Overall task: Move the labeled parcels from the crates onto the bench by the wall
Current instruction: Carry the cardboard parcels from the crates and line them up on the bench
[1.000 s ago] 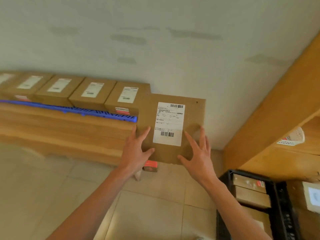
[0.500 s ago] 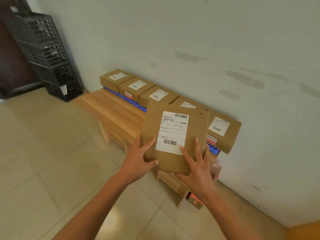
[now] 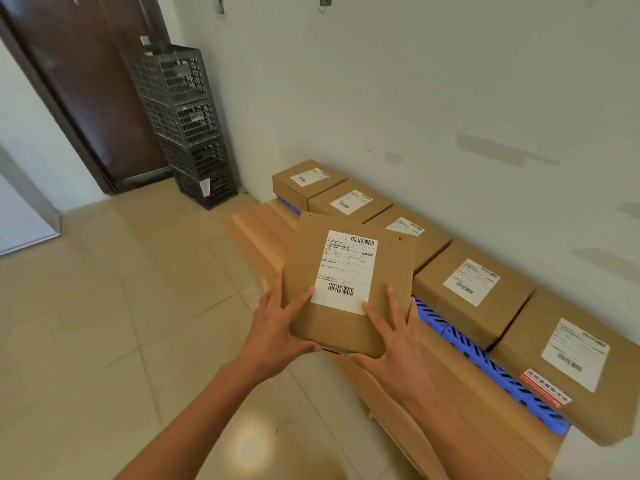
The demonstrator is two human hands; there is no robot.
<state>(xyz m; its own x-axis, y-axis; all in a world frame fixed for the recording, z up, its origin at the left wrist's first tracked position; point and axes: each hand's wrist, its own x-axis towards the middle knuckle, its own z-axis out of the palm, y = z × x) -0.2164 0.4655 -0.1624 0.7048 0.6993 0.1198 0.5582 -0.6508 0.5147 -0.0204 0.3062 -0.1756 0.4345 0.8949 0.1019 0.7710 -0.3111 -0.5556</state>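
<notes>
Fingers [image 3: 304, 296]: spread, thumbs on top, both hands clamping the near corners of the parcel [image 3: 349, 289]. Parcel: centre frame, above the tabletop [image 3: 263, 226]; flat, stiff cardboard, probably light; best held by its edges.

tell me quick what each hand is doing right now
Left hand: holding the labeled parcel at its lower left edge.
Right hand: holding the same parcel at its lower right corner.

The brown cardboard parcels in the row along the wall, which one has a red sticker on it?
The brown cardboard parcel nearest the camera, at the row's right end: a red and white sticker sits at its front edge. The others show none from here.
</notes>
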